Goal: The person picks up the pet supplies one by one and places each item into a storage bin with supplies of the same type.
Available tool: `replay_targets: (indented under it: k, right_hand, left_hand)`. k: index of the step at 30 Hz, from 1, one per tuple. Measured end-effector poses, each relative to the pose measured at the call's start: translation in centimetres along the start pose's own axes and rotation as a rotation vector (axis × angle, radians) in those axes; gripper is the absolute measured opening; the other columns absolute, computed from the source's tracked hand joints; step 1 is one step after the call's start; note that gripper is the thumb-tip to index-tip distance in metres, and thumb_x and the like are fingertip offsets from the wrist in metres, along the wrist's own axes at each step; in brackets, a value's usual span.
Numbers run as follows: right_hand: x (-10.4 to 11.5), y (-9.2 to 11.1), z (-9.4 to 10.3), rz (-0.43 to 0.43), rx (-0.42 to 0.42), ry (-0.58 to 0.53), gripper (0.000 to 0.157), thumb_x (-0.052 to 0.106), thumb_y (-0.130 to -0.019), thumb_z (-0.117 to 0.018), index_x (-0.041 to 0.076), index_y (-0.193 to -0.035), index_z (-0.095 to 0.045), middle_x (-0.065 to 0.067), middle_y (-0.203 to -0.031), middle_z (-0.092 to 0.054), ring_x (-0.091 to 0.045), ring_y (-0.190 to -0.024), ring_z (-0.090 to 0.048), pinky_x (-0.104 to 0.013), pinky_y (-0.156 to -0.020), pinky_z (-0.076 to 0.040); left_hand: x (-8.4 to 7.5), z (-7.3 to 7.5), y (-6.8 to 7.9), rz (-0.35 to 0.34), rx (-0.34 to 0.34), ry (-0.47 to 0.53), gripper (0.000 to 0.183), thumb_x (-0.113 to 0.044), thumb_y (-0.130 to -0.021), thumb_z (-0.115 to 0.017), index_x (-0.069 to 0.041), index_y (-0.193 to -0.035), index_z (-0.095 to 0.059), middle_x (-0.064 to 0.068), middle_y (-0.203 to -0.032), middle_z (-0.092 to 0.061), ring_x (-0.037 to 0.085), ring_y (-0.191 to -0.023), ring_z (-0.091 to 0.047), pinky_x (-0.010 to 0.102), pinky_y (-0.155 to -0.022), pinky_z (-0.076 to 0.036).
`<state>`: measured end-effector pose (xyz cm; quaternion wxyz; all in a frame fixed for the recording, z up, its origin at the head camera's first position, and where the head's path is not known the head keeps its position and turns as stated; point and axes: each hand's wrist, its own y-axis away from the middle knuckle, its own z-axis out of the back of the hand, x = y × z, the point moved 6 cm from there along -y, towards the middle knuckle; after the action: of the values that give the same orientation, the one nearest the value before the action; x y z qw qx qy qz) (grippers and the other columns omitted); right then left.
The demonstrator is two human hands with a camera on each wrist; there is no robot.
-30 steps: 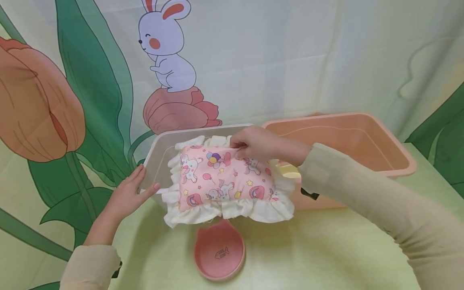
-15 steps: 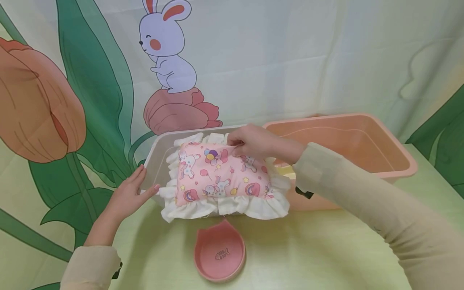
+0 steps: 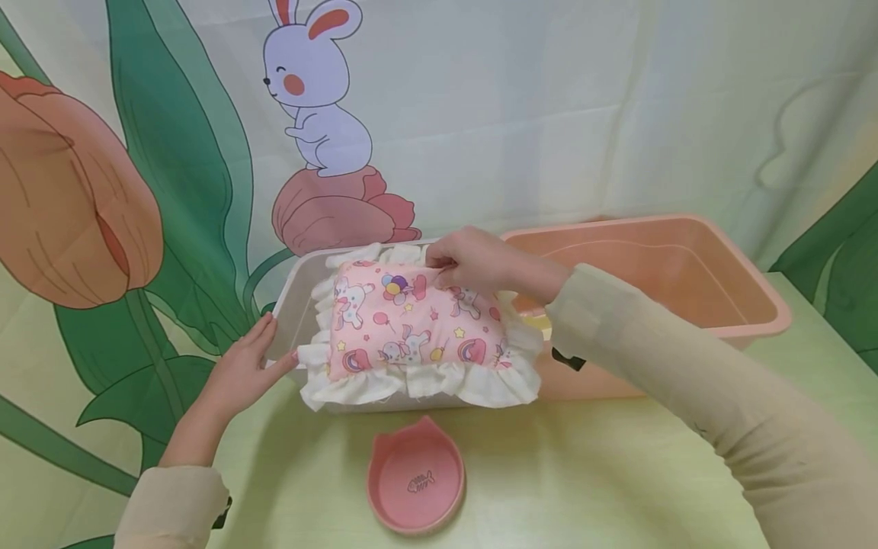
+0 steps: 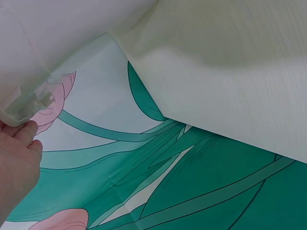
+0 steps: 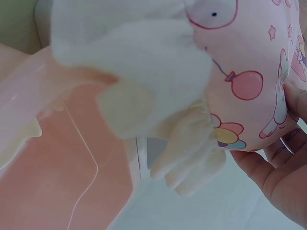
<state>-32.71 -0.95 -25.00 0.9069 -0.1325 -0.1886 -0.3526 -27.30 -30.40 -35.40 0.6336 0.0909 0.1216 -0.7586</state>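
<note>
A pink pillow (image 3: 411,316) printed with unicorns, balloons and stars has a white ruffled edge. It lies tilted over the opening of the light grey bin (image 3: 295,305), covering most of it. My right hand (image 3: 476,263) pinches the pillow near its back edge; in the right wrist view its fingers (image 5: 256,167) press into the pink cloth. The left hand (image 3: 240,374) rests at the bin's near left corner, fingers along the rim and thumb spread apart. In the left wrist view its fingertips (image 4: 29,132) touch the rim. What lies under the pillow is hidden.
To the right stands a larger pink-orange bin (image 3: 686,274), with something yellow (image 3: 542,326) partly showing at its left end. A pink cat-eared dish (image 3: 417,480) with a fishbone print sits on the table (image 3: 583,473) in front. A printed curtain (image 3: 480,114) hangs behind.
My right hand has shifted the pillow slightly left and towards the back, so more of the grey bin's front wall shows. The left hand has stayed in place.
</note>
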Motion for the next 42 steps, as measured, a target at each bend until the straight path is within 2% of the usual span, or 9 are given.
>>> replay_targets:
  k: [6,17,35,42]
  right_hand:
    - [-0.1,-0.2,0.3,-0.009,-0.01,0.02,0.01,0.007,-0.081,-0.06,0.009,-0.072,-0.056,0.002,-0.062,-0.042,-0.015,-0.066,-0.042,-0.023,-0.06,-0.031]
    - [-0.1,-0.6,0.9,-0.038,-0.044,0.062,0.009,0.01,-0.082,-0.06,0.01,-0.074,-0.057,0.002,-0.061,-0.043,-0.015,-0.066,-0.043,-0.023,-0.06,-0.031]
    - [-0.5,-1.2,1.3,-0.103,-0.065,0.045,0.007,0.014,-0.083,-0.061,0.011,-0.077,-0.058,0.0,-0.064,-0.043,-0.016,-0.07,-0.045,-0.024,-0.062,-0.033]
    - [-0.3,-1.4,1.5,-0.128,-0.087,0.024,0.005,0.015,-0.083,-0.061,0.011,-0.086,-0.063,-0.002,-0.071,-0.052,-0.016,-0.075,-0.047,-0.024,-0.065,-0.036]
  left_hand:
    - [0.0,-0.1,-0.1,0.019,0.011,0.016,0.078,-0.049,-0.087,-0.042,0.003,-0.139,-0.016,0.018,-0.147,-0.012,0.046,-0.126,-0.024,0.061,-0.095,-0.028]
    - [0.1,-0.1,-0.1,0.062,0.039,0.028,0.082,-0.054,-0.086,-0.041,0.001,-0.14,-0.014,0.016,-0.148,-0.009,0.046,-0.129,-0.018,0.063,-0.097,-0.022]
    - [0.0,0.1,0.1,0.021,0.02,0.005,0.077,-0.05,-0.088,-0.04,0.001,-0.14,-0.015,0.019,-0.147,-0.012,0.047,-0.127,-0.021,0.063,-0.095,-0.024]
    - [0.2,0.1,0.0,0.025,0.024,0.006,0.078,-0.051,-0.088,-0.04,0.001,-0.14,-0.014,0.019,-0.147,-0.012,0.047,-0.127,-0.02,0.063,-0.096,-0.024]
